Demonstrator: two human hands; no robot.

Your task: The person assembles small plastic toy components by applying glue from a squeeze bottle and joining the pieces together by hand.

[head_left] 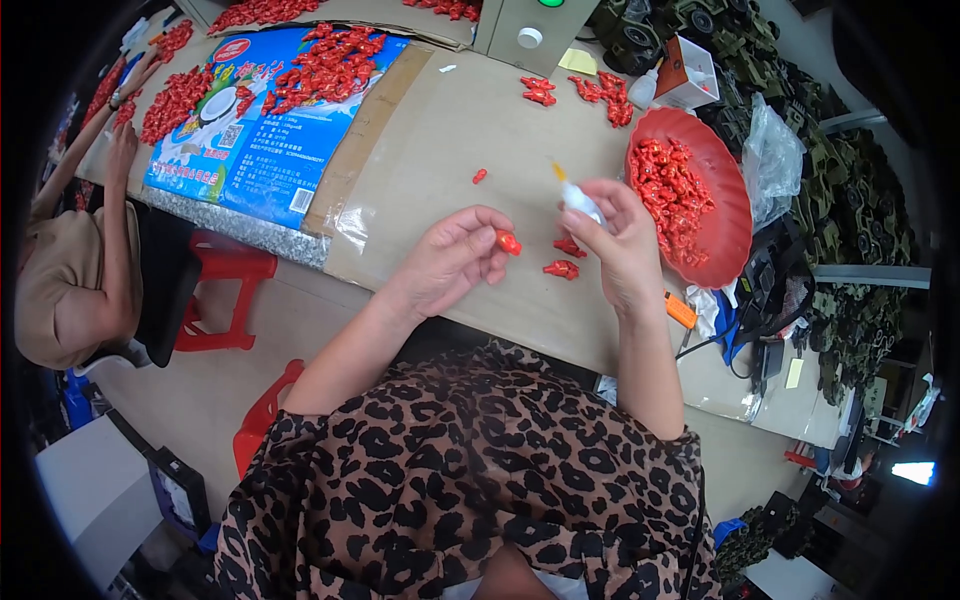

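Observation:
My left hand (450, 258) pinches a small glossy red plastic piece (509, 242) between thumb and fingertips. In my right hand (625, 245) is a small white squeeze bottle (582, 203) with a yellowish narrow tip, tilted up and to the left. The bottle's tip stands apart from the held piece. Two more red pieces lie on the table between my hands, the closer one (561, 269) just left of my right wrist. Farther off sits a smaller red bit (480, 176). A scalloped red bowl (733, 200) full of similar pieces stands right of my right hand.
Piles of red pieces (330, 70) cover a blue printed cardboard sheet (270, 130) at the left. At the back stands a grey box (530, 35) with a knob and green light. A clear plastic bag (772, 165) and an orange-handled tool (680, 310) lie right. Another person (85, 260) works far left.

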